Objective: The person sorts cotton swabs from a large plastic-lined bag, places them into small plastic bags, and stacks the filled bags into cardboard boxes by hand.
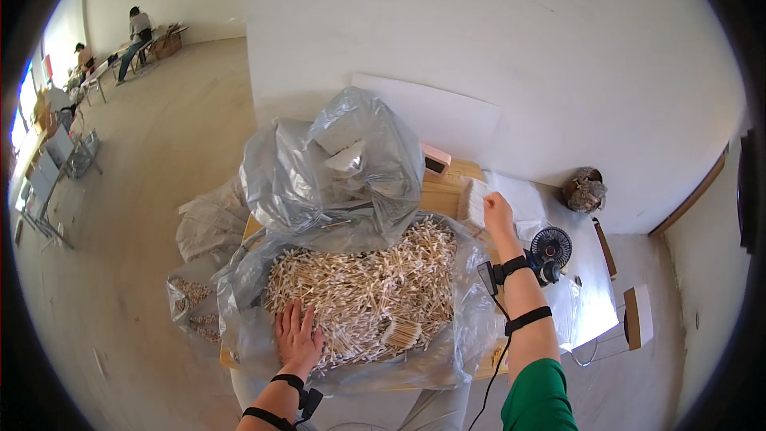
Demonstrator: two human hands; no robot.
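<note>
From the head camera I look down on a wooden bench (447,191) almost wholly covered by a wide, clear plastic bag (239,327) spread open and heaped with a pile of thin pale wooden sticks with white tips (359,287), which look like cotton swabs. My left hand (298,337) lies flat on the near left part of that pile, fingers spread wide and palm down, gripping nothing that I can make out. Just right of it, on the heap, sits a tidy bundle of aligned sticks (401,333).

My right hand (496,211) reaches to the far right edge of the bench, its fingers curled around a small white bundle of swabs (476,201), held just beyond the rim of the big bag. Black straps circle both wrists, and the right forearm ends in a green sleeve (538,399) at the lower edge.

Behind the pile stands a crumpled grey translucent plastic bag (335,168), puffed up, with pale boxes showing dimly inside. At its right, a small pink box-shaped device (436,160) rests on the bench. Just right of my right forearm stands a small black desk fan (550,247), on a white surface (590,287). More bags of sticks lie on the floor (159,191) to the left of the bench. Far off at the upper left, other people sit at tables; I cannot tell what they are handling.
</note>
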